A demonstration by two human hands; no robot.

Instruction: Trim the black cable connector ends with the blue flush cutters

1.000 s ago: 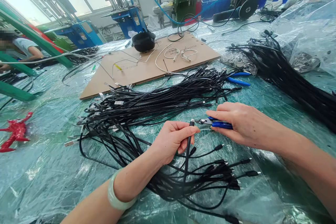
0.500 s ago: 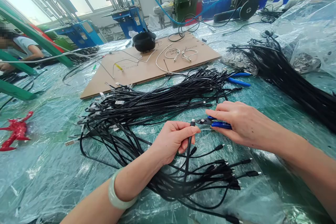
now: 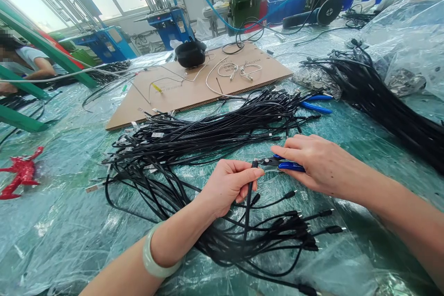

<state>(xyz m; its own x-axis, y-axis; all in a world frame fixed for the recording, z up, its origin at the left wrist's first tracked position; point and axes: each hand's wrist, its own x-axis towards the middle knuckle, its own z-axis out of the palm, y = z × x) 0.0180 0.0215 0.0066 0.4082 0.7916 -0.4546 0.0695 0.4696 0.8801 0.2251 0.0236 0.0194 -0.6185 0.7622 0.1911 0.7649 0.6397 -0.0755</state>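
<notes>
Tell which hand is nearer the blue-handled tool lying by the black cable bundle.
Right. The right hand, gripping blue cutters, is on the near side of the blue-handled tool; the left hand, holding a cable, is farther, to the left.

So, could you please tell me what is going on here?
A person is working on a black cable with both hands. The left hand pinches it near its connector end, tip up, while the right hand grips blue-handled cutters. The jaws are right at the tip; whether they touch it is too small to tell. A heap of more black cables lies just beyond the hands, in front of a cardboard sheet.
</notes>
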